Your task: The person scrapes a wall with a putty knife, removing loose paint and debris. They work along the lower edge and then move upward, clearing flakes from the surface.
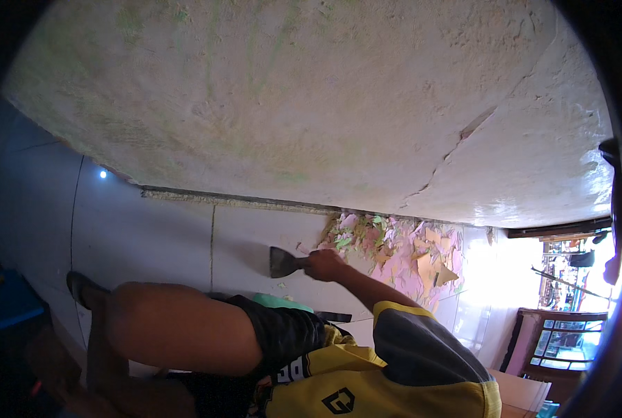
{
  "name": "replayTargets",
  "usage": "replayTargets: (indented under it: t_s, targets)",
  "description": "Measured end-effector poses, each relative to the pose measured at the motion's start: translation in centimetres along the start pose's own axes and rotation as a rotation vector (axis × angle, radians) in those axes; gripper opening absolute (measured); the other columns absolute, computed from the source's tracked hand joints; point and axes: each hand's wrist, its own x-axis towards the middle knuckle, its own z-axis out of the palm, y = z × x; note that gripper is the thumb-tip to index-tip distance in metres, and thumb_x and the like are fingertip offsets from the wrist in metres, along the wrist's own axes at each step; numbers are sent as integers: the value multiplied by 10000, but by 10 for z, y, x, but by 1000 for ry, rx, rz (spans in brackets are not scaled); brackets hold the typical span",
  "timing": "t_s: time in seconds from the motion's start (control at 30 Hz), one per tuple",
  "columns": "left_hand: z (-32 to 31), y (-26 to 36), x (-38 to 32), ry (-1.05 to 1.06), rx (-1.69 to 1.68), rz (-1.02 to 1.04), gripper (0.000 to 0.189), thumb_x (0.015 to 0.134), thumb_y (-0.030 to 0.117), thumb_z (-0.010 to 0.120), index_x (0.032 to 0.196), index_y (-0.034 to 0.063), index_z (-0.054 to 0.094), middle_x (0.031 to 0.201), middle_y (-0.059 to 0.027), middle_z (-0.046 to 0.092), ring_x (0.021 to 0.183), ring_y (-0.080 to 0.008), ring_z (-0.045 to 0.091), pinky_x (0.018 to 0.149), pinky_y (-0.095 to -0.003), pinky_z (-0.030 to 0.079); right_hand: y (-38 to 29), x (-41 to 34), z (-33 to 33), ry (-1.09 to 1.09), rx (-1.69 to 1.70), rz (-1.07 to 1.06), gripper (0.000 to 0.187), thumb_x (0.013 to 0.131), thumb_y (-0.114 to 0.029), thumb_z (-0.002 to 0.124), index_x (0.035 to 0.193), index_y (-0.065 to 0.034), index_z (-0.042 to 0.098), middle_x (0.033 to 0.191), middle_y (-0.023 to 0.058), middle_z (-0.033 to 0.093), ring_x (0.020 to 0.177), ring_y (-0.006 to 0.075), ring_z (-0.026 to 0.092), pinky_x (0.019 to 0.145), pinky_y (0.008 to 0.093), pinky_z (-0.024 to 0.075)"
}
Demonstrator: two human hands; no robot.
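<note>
My right hand (327, 265) is closed around the handle of a wide-bladed scraper (284, 262). Its blade points left, over the pale floor tiles (159, 235); whether it touches them I cannot tell. Just beyond the hand, along the foot of the wall, spreads a heap of peeled paint flakes (394, 256) in pink, green and tan. The wall (290, 104) is patchy, with greenish stains and a long jagged crack (446, 154). My left hand is out of view.
My bent right leg (185, 329) and sandalled foot (83, 290) extend left over the tiles. A light green object (282, 301) lies beside my shorts. A blue object (10, 298) stands at far left. Bright light enters through a doorway (572, 271) near a paned window (566, 342).
</note>
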Motion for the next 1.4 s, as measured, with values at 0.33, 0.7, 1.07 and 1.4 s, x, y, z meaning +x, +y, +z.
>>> replayTargets:
  t_s: [0.33, 0.7, 1.07, 1.4]
  targets:
    - [-2, -4, 4, 30, 14, 108, 374, 919, 349, 546, 847, -16, 589, 880, -247, 572, 859, -431, 535, 796, -511, 448, 160, -93, -23, -44, -116, 474, 276, 872, -344, 533, 1111, -327, 672, 971, 84, 693, 893, 310, 666, 808, 434, 532]
    - [-3, -35, 3, -7, -42, 241, 358, 917, 376, 544, 920, 21, 582, 885, -234, 571, 829, -423, 536, 753, -531, 438, 86, -22, -4, 282, 181, 174, 324, 821, -173, 608, 1141, -189, 653, 825, 152, 671, 755, 321, 656, 698, 425, 519]
    - [4, -107, 6, -114, -5, 93, 274, 868, 277, 576, 962, 21, 595, 931, -207, 594, 874, -413, 562, 811, -517, 433, 188, -96, 11, 309, 309, 626, 332, 826, -238, 631, 1152, -183, 664, 970, 150, 695, 861, 291, 678, 804, 399, 521]
    - [39, 32, -8, -124, -134, 107, 292, 869, 276, 568, 992, 12, 589, 974, -207, 587, 914, -385, 553, 830, -487, 431, 105, -128, 60, 495, 403, 477, 337, 839, -234, 558, 1165, -230, 643, 966, 152, 679, 876, 336, 655, 773, 456, 518]
